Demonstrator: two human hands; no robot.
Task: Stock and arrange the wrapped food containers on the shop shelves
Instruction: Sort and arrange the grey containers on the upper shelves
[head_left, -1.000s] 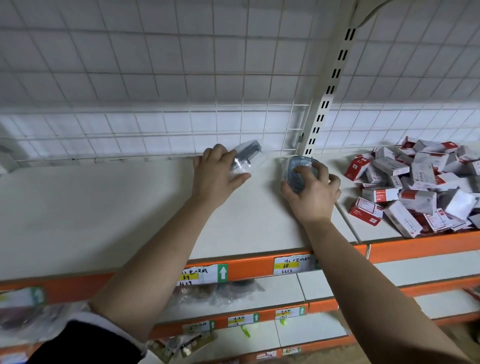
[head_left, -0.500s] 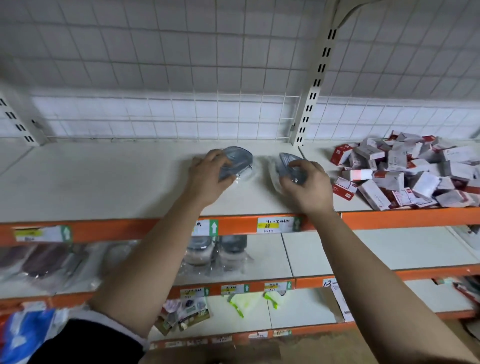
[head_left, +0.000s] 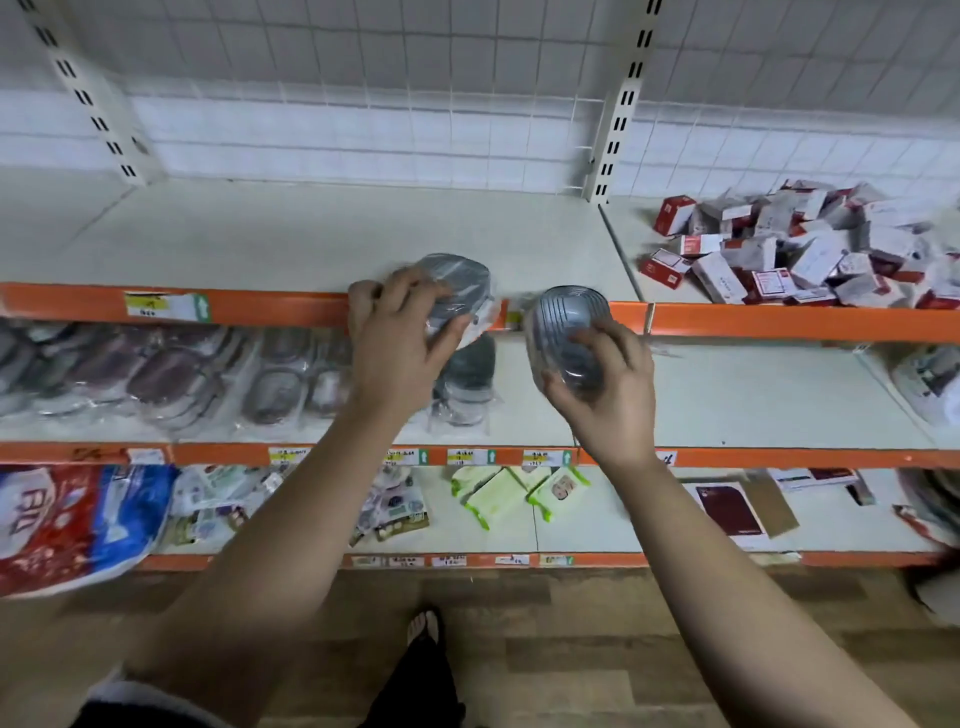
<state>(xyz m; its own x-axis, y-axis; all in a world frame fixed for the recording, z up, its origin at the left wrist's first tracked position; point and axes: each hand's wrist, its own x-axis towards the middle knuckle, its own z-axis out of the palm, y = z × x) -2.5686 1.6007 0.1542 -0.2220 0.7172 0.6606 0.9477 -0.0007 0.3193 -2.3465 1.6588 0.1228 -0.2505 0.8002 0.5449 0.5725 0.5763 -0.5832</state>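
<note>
My left hand (head_left: 397, 343) grips a grey food container in clear wrap (head_left: 460, 288) at the front edge of the top shelf (head_left: 311, 244). My right hand (head_left: 605, 387) holds a second wrapped grey container (head_left: 569, 325), tilted on end, in the air just in front of that shelf's orange lip. Another wrapped container (head_left: 465, 387) stands on the middle shelf (head_left: 753, 395) below and between my hands, with several more wrapped containers (head_left: 166, 374) lined up to its left.
A heap of small red and white boxes (head_left: 795, 249) fills the top shelf's right bay. White slotted uprights (head_left: 618, 104) and wire grid back the shelves. The bottom shelf holds green packets (head_left: 498, 493) and a red and blue bag (head_left: 67, 525). Wood floor and a sandalled foot (head_left: 423, 626) lie below.
Both hands have drawn the containers back from the top shelf's middle to its front edge. The right container now stands off the shelf. The view has tipped downward, showing lower shelves and floor.
</note>
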